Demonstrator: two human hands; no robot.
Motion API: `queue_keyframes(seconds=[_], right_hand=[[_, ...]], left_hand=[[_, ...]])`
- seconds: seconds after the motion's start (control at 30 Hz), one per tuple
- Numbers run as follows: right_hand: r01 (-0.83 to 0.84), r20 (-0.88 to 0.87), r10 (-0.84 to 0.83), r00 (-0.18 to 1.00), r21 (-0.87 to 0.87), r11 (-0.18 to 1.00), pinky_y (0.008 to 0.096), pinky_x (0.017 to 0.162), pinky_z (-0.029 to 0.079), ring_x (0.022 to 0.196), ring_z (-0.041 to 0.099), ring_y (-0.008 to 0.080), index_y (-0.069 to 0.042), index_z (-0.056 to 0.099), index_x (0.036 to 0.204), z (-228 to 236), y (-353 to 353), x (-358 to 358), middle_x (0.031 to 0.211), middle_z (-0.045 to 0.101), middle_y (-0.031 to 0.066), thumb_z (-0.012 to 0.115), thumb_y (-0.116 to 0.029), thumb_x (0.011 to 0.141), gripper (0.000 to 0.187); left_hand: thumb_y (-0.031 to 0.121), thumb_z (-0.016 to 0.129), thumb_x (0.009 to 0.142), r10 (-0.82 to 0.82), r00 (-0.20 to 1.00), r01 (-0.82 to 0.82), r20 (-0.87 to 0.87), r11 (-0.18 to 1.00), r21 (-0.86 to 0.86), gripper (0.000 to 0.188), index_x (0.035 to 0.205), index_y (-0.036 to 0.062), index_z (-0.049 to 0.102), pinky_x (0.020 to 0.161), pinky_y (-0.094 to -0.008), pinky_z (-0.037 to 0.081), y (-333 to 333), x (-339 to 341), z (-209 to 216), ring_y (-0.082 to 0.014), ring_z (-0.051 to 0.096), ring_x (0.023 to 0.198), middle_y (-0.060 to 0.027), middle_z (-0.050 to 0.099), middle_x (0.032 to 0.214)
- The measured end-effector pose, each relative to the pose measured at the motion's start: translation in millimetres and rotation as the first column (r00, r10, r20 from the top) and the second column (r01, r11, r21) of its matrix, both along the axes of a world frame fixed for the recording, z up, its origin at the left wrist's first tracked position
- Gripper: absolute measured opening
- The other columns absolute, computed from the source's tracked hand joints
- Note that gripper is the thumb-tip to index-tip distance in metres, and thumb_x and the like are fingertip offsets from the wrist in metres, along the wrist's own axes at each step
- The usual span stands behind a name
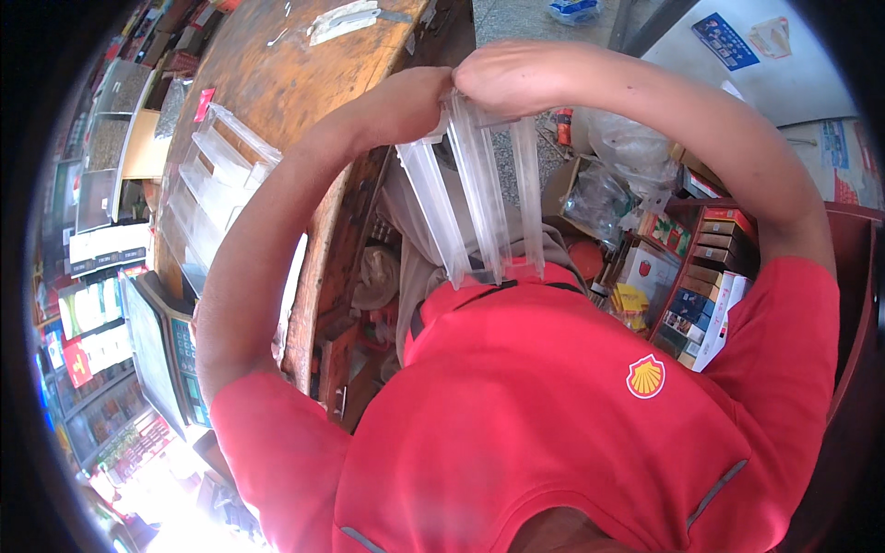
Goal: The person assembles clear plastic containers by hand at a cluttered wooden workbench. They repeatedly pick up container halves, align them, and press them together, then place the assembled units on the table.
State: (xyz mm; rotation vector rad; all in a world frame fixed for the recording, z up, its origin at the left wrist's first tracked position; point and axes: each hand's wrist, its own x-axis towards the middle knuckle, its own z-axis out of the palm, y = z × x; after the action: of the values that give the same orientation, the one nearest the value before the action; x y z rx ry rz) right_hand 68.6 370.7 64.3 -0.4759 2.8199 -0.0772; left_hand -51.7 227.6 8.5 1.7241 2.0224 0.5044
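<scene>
Both hands meet at the top centre, closed around the far end of a clear plastic piece with several long strips (477,175). My left hand (412,103) grips it from the left, knuckles upward. Touching it, my right hand (505,81) is closed at the same end, and its fingertips are mostly hidden. The strips slope down toward me, side by side with gaps between them. Their near ends rest against my red shirt, above my lap. How the strips join under the hands cannot be seen.
A worn wooden table (277,55) stands left, bearing similar clear plastic pieces (217,175). A dark device with keys (166,341) is nearer. At right are an open cardboard box with plastic bags (599,198) and a dark red shelf (853,217) beside small boxes (719,249).
</scene>
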Motion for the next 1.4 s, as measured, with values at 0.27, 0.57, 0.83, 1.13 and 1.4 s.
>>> queue_keyframes(seconds=[0.27,0.57,0.83,1.13,1.4], right_hand=[[-0.104,-0.017,0.104,0.994,0.029,0.994,0.0424,0.066,0.054,0.079,0.067,0.0388,0.008,0.067,0.079,-11.9,6.4,1.1,0.079,0.065,0.0259,0.062,-0.005,0.075,0.014],[0.006,-0.118,-0.004,0.993,0.019,1.0,0.0461,0.073,0.053,0.083,0.067,0.039,0.004,0.067,0.085,-19.8,14.0,10.0,0.082,0.067,0.0236,0.059,-0.01,0.078,0.017],[0.031,-0.094,-0.032,0.995,-0.015,0.999,0.0463,0.072,0.053,0.081,0.066,0.0401,0.006,0.066,0.079,-8.4,1.5,23.9,0.08,0.065,0.0264,0.059,-0.01,0.08,0.018],[0.009,-0.166,-0.008,0.986,0.003,1.0,0.0451,0.07,0.053,0.08,0.067,0.0394,0.006,0.066,0.081,-12.1,3.0,23.9,0.079,0.065,0.026,0.059,-0.008,0.081,0.016],[0.015,-0.159,-0.018,0.987,-0.019,1.0,0.0443,0.069,0.053,0.079,0.067,0.0384,0.006,0.067,0.077,-16.0,4.7,23.3,0.077,0.064,0.0259,0.061,-0.008,0.082,0.016]], left_hand=[[-0.002,0.049,0.078,0.01,1.0,-0.01,-0.003,1.0,-0.016,0.031,0.106,-0.0062,0.062,0.091,-0.0471,0.047,-6.1,12.3,3.0,-0.045,0.059,0.105,-0.0286,0.065,0.106],[0.005,0.055,0.084,-0.072,0.984,0.068,-0.162,0.997,-0.031,0.023,0.105,-0.0048,0.059,0.084,-0.0459,0.048,4.1,11.8,5.1,-0.0451,0.059,0.1,-0.0265,0.065,0.1],[0.0,0.053,0.08,-0.002,0.977,-0.011,-0.211,0.998,-0.064,0.019,0.097,-0.0047,0.06,0.083,-0.048,0.051,-6.4,35.1,21.1,-0.0429,0.063,0.096,-0.0281,0.066,0.096],[0.003,0.052,0.083,-0.041,0.978,0.046,-0.206,0.999,0.02,0.019,0.1,-0.0037,0.058,0.083,-0.0493,0.049,-10.4,28.5,12.5,-0.0444,0.061,0.096,-0.0256,0.065,0.096],[0.003,0.052,0.084,-0.062,0.988,0.06,-0.144,0.998,-0.017,0.028,0.111,-0.0029,0.056,0.085,-0.0481,0.047,-12.6,27.6,12.0,-0.0448,0.058,0.101,-0.0257,0.062,0.101]])
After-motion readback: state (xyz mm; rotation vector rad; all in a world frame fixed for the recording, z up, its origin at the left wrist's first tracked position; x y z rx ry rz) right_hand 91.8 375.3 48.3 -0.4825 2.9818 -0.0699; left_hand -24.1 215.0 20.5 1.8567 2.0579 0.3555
